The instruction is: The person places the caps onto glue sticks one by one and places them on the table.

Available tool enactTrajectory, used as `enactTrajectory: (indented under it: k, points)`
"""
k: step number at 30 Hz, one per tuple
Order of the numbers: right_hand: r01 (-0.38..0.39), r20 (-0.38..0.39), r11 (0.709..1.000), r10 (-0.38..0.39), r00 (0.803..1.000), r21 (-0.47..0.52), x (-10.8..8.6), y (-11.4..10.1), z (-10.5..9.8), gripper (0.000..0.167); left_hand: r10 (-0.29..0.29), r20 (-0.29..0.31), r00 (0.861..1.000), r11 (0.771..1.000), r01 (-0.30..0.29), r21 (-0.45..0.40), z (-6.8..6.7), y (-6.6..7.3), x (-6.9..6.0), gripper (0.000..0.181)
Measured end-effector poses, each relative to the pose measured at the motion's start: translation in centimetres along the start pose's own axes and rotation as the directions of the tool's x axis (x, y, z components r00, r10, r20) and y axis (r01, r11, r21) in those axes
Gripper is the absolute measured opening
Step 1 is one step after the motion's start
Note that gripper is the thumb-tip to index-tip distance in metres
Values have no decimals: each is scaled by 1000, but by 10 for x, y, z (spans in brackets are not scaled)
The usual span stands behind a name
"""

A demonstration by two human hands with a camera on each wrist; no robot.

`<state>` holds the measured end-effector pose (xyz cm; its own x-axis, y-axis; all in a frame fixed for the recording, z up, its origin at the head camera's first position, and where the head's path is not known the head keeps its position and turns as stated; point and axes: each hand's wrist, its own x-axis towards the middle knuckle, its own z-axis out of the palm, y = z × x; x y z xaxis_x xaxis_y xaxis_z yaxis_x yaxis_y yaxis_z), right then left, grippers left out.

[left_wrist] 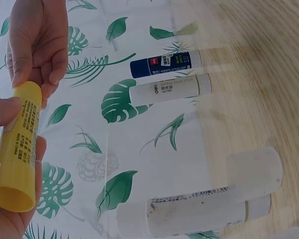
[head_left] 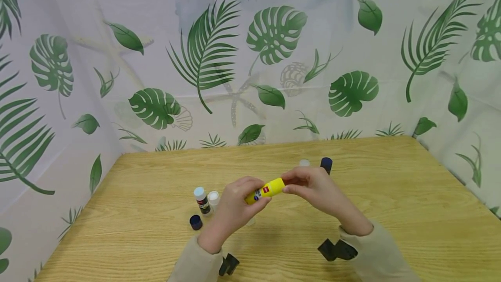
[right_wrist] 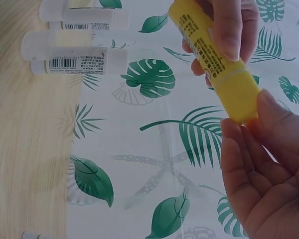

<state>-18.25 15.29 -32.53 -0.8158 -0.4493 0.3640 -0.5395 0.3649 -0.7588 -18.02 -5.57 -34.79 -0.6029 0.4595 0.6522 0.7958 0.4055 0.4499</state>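
A left hand grips a yellow glue stick above a wooden table, apparently to steady it, as the right hand pinches its capped end, pointing toward two o'clock. The head view catches a dark cap at eight o'clock from the stick; the left wrist view alone reveals the stick's hollow base and a blue glue stick's printed label.

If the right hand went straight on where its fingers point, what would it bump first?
Probably the yellow glue stick, whose end the right hand pinches; the left hand grips it just beyond.
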Motion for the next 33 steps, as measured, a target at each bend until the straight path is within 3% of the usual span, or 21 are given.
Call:
enactTrajectory:
  k: [10, 17, 33]
  points:
    - [-6, -20, 1000, 6, 1000, -27, -1, -2, 0, 21, -29, -14, 999, 999, 29, -20, 1, 1, 0, 19]
    - [56, -67, 995, -61, 996, -81, 1, -5, 5, 22, -74, -43, 996, 997, 73, -31, 1, 1, 0, 22]
    - [62, -108, 998, -65, 992, -33, 6, -12, 10, 22, -114, -44, 993, 993, 113, -29, 3, 0, -1, 25]
